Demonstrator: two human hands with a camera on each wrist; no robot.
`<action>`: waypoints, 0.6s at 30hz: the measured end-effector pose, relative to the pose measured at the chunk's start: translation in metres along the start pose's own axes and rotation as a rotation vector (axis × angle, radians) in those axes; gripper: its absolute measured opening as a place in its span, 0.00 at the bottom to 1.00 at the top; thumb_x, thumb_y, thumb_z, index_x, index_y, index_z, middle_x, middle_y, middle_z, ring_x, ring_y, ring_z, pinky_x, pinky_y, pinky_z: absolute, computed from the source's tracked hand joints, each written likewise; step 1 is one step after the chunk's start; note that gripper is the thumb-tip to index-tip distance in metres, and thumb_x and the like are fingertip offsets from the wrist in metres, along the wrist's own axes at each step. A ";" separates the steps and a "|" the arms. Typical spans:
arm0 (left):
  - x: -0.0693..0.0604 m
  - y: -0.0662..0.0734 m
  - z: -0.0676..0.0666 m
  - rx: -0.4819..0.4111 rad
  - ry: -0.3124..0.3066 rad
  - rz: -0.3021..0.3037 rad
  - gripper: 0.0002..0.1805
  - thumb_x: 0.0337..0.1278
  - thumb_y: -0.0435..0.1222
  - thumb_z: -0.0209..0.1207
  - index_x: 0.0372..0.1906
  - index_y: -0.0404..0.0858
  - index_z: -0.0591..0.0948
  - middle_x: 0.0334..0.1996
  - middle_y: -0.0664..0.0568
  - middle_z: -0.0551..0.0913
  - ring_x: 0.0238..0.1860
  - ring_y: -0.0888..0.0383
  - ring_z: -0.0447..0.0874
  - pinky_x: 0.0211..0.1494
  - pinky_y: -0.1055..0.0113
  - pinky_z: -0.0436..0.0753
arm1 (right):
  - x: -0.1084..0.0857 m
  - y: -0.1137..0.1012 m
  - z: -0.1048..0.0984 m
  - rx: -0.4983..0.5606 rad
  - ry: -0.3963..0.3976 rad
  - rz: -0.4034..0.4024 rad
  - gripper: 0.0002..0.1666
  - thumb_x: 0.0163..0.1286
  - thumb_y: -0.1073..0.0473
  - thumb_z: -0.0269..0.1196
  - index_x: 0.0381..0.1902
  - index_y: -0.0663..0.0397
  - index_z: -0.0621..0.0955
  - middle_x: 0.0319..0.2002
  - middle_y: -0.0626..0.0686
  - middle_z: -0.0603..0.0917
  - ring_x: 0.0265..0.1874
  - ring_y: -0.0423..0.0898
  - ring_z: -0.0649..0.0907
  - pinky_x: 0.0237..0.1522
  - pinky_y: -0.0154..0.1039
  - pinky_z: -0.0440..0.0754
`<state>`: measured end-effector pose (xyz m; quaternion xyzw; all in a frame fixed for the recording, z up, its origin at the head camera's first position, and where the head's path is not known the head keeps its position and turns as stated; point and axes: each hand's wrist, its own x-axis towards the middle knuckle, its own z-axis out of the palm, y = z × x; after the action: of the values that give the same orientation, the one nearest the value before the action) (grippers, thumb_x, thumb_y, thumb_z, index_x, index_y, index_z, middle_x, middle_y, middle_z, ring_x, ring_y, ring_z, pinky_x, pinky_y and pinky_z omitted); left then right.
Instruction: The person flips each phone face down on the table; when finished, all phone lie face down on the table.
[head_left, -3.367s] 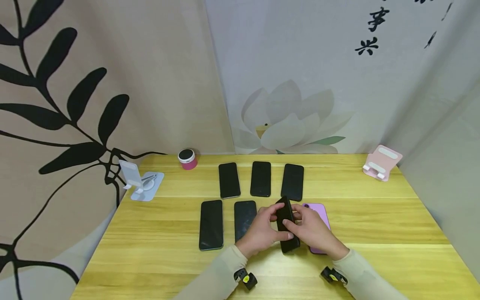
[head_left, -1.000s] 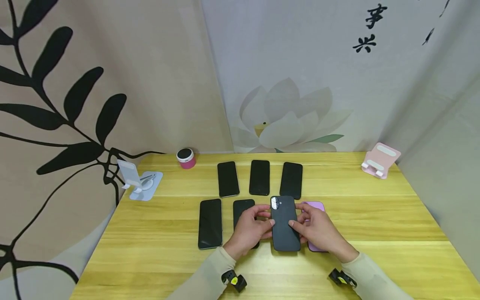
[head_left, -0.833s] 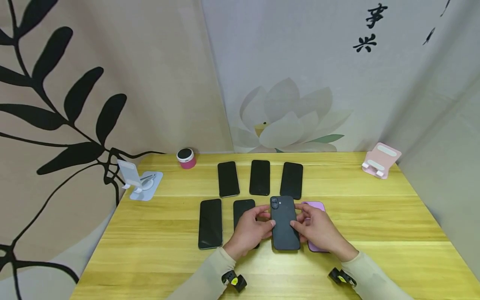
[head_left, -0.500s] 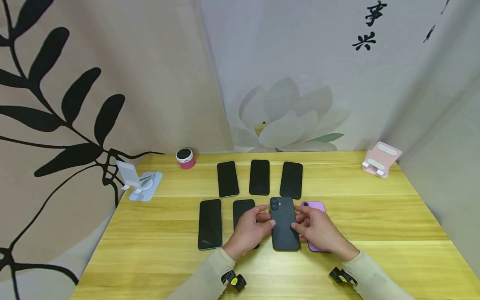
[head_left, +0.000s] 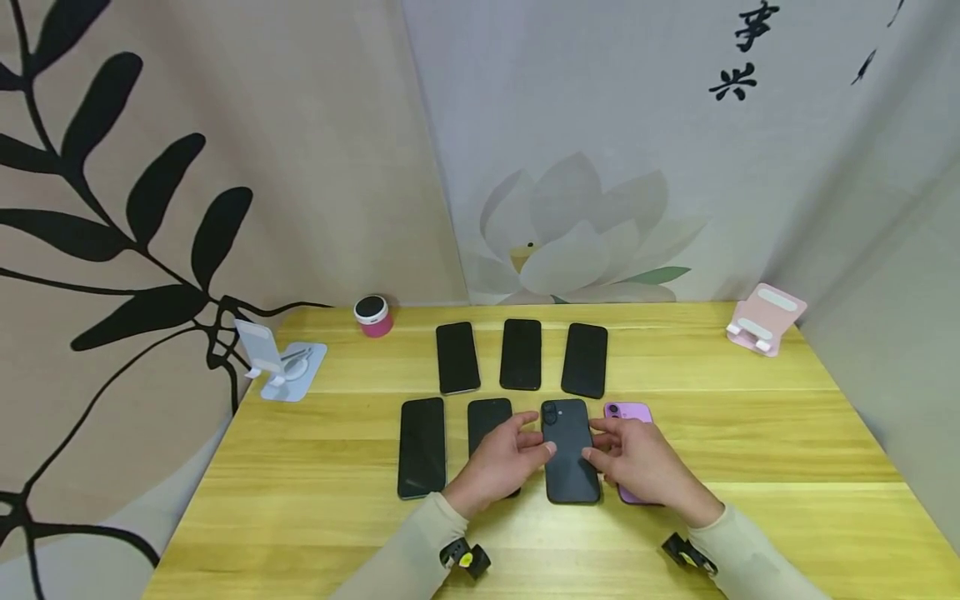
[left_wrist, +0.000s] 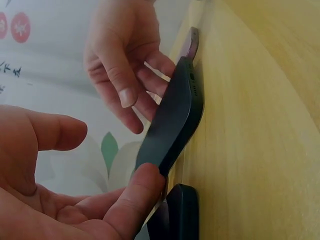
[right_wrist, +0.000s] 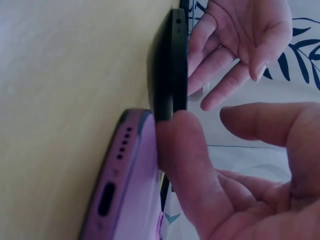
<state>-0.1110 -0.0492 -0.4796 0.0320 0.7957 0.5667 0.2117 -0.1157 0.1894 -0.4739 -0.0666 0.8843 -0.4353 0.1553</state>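
Dark phone (head_left: 573,462) is lying back-up on the worktop (head_left: 300,525), between the two hands, in the near row. Back is looking slate-black, matt and plain, with rounded corners. A raised camera bump (head_left: 550,412) is sitting at its far left corner, carrying two round lenses, one beyond the other. Left wrist view: the short near edge is showing a charging port (left_wrist: 192,76) and a line of tiny holes; the sides are looking just as dark as the back. Wrist views are running soft and skewed, so whether the underside is resting fully flat, I cannot tell. Left hand (head_left: 501,460): grip is standing apart, thumb hovering clear, a fingertip touching the phone's left long edge. Right hand (head_left: 645,460): grip also standing apart, thumb raised, fingertips touching the opposite edge. A purple phone (head_left: 634,412) is lying just beside, to the right, partly under the right hand.
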 end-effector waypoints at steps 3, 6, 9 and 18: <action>-0.001 0.000 0.000 -0.009 -0.019 0.005 0.37 0.73 0.46 0.65 0.79 0.38 0.68 0.67 0.38 0.82 0.66 0.43 0.84 0.66 0.44 0.84 | -0.002 0.000 -0.001 0.011 -0.006 0.008 0.35 0.71 0.58 0.71 0.70 0.71 0.76 0.51 0.62 0.91 0.24 0.45 0.88 0.28 0.36 0.86; -0.003 0.000 -0.001 -0.019 -0.027 0.005 0.36 0.73 0.46 0.64 0.78 0.37 0.68 0.68 0.37 0.81 0.67 0.43 0.83 0.66 0.44 0.84 | -0.003 0.001 -0.002 0.030 -0.014 0.007 0.35 0.72 0.58 0.71 0.70 0.71 0.75 0.52 0.62 0.91 0.25 0.45 0.88 0.28 0.37 0.86; -0.003 0.000 -0.002 -0.035 -0.031 0.006 0.35 0.74 0.45 0.64 0.78 0.37 0.69 0.69 0.37 0.81 0.68 0.43 0.82 0.67 0.44 0.84 | -0.001 0.003 -0.003 0.028 -0.017 -0.009 0.35 0.72 0.58 0.71 0.70 0.72 0.75 0.51 0.63 0.91 0.26 0.45 0.88 0.29 0.36 0.87; -0.008 -0.003 -0.014 -0.050 -0.083 0.055 0.29 0.76 0.45 0.62 0.74 0.37 0.74 0.67 0.41 0.81 0.66 0.45 0.83 0.65 0.48 0.85 | 0.001 0.004 -0.005 -0.051 0.029 -0.094 0.31 0.72 0.57 0.71 0.66 0.69 0.79 0.47 0.56 0.92 0.31 0.41 0.89 0.36 0.33 0.86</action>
<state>-0.1080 -0.0654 -0.4763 0.0718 0.7707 0.5901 0.2295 -0.1179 0.1954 -0.4741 -0.1059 0.8931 -0.4204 0.1202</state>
